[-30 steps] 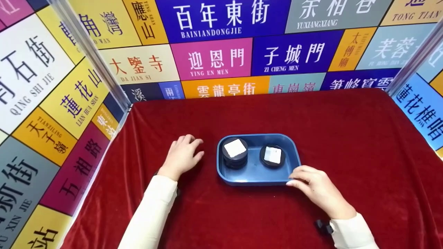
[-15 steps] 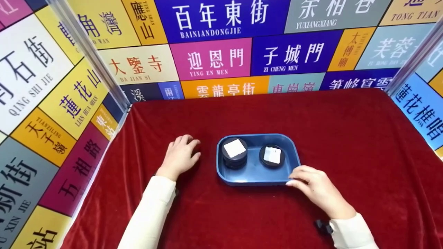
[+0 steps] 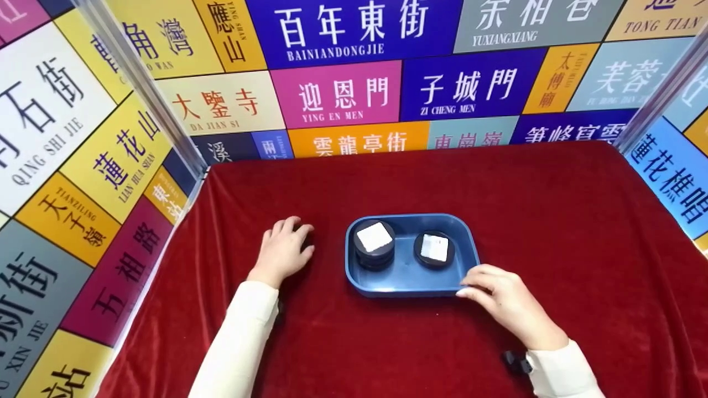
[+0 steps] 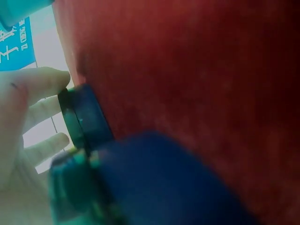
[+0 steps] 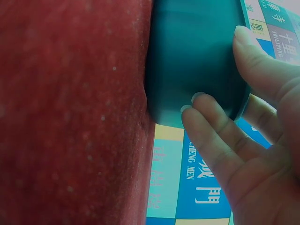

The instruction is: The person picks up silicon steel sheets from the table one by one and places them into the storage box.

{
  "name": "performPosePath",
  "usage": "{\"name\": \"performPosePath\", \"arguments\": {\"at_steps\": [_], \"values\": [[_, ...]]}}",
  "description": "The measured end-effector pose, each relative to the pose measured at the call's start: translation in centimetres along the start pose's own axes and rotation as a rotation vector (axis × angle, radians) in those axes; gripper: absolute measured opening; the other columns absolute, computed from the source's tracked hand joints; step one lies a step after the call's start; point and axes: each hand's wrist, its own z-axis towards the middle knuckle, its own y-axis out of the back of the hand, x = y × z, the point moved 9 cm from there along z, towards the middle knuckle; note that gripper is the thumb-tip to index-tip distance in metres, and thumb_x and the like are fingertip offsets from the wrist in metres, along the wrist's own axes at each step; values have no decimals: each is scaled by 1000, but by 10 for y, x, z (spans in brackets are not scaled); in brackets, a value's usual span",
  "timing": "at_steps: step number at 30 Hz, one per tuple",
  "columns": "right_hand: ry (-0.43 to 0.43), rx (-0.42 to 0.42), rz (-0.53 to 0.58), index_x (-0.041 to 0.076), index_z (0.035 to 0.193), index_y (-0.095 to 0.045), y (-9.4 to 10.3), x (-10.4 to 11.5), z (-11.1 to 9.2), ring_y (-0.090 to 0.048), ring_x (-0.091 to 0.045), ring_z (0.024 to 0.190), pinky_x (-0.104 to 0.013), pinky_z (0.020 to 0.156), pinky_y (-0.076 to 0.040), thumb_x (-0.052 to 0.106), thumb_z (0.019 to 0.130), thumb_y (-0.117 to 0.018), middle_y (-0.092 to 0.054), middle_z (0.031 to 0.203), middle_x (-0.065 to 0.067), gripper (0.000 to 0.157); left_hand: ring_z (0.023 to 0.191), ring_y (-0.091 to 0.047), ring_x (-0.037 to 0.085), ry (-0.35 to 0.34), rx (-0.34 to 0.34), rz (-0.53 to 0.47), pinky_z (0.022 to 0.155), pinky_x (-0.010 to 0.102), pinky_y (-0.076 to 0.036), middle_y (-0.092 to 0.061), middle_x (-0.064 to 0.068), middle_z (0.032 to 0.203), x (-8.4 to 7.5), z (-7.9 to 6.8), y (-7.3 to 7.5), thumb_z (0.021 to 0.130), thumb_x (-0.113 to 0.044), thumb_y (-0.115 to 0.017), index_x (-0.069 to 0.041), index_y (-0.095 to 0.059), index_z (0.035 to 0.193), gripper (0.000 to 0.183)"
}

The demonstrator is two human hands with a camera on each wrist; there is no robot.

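A blue plastic box (image 3: 409,289), oblong with rounded corners, sits on the table. At its left end stands a stack of round black discs (image 3: 374,260), the top one bearing a white square. Another black disc (image 3: 435,263) with a whitish square lies toward the right end. My right hand (image 3: 500,293) pinches the rim at the near right corner; in the right wrist view its thumb (image 5: 255,54) is at the rim and two fingers lie along the outer wall. Left of the box, my left hand (image 3: 282,249) has loosely bent fingers and holds nothing.
A dark red velvet cloth (image 3: 387,342) covers the table. Behind it and at the sides rise wall panels (image 3: 337,94) with coloured street-name blocks. Metal posts (image 3: 149,83) stand at the back corners. A blurred dark shape (image 4: 168,183) fills the lower left wrist view.
My left hand has drifted a little to the left, farther from the box. The right hand, the box and the discs have kept their places.
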Motion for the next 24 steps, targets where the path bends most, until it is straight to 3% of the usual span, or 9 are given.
{"name": "performPosePath", "arguments": {"at_steps": [24], "values": [[41, -27, 0, 16, 89, -77, 2, 4, 0, -64, -8, 87, -5, 87, -44, 7, 80, -83, -70, 91, 5, 14, 140, -39, 48, 75, 148, -38, 100, 64, -46, -38, 14, 156, 9, 1, -16, 97, -34, -63, -24, -51, 146, 52]]}}
